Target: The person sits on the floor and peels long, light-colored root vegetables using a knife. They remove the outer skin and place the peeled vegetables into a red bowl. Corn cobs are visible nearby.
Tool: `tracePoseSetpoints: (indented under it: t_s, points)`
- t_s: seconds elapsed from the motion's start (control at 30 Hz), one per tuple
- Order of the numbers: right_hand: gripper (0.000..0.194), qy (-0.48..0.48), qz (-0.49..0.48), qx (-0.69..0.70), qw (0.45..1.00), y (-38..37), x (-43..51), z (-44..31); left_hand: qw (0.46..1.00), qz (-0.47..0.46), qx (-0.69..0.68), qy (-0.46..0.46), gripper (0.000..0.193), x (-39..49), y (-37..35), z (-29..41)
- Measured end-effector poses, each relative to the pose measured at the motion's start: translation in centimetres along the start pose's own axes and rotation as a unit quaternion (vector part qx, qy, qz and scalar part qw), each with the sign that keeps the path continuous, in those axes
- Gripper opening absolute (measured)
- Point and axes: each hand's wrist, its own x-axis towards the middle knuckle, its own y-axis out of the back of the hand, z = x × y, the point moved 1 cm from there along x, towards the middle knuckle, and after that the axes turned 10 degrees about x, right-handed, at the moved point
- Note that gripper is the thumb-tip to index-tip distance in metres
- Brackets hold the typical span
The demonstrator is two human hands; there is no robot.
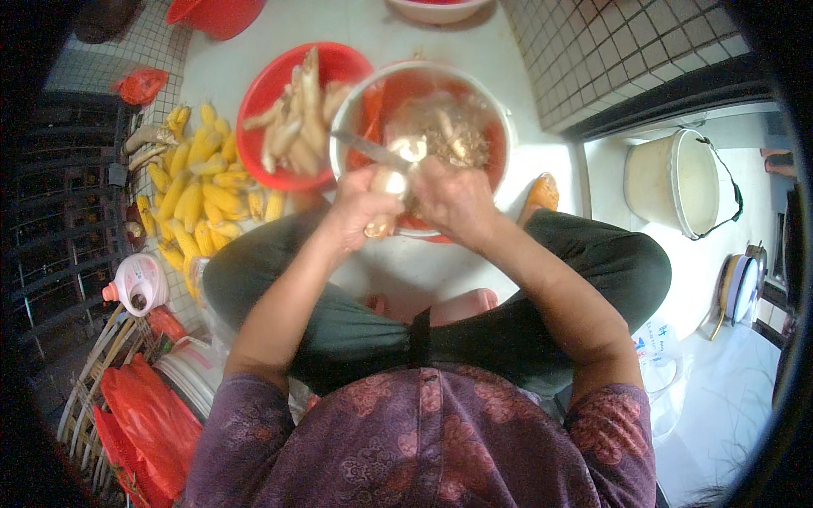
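My left hand grips a pale, shiny root vegetable whose lower end shows below the thumb. A knife is in my right hand, and its blade points up and left, above the root. Both hands are over the near edge of a white-rimmed bucket with a red inside. Brown peelings and pale pieces lie in it, partly blurred. Left of the bucket stands a red plastic basin heaped with long pale roots.
Several yellow corn cobs are piled on the floor at left. A pink plastic jug, red plastic bags and a wicker basket are nearer me. A cream bucket is at right, past a dark-edged tiled wall.
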Motion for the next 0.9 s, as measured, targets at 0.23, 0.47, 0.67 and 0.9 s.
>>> tracePoseSetpoints:
  t_s: [0.23,0.47,0.67,0.9]
  points:
    - [0.026,-0.168,0.008,-0.065,0.984,1.6,0.6,4.2,0.999,-0.014,0.012,-0.034,0.05,-0.2,-0.3,0.2]
    - [0.021,-0.065,-0.029,-0.107,0.992,0.5,0.9,0.2,0.992,0.058,0.095,-0.055,0.043,0.7,-0.3,-0.2]
    - [0.017,-0.006,-0.037,-0.077,0.996,0.9,0.5,-0.2,0.983,0.068,0.165,-0.03,0.04,0.2,-0.5,-0.2]
    - [0.02,-0.162,0.056,-0.093,0.981,1.5,1.0,3.9,0.986,0.076,0.132,-0.063,0.046,0.6,-0.4,-0.5]
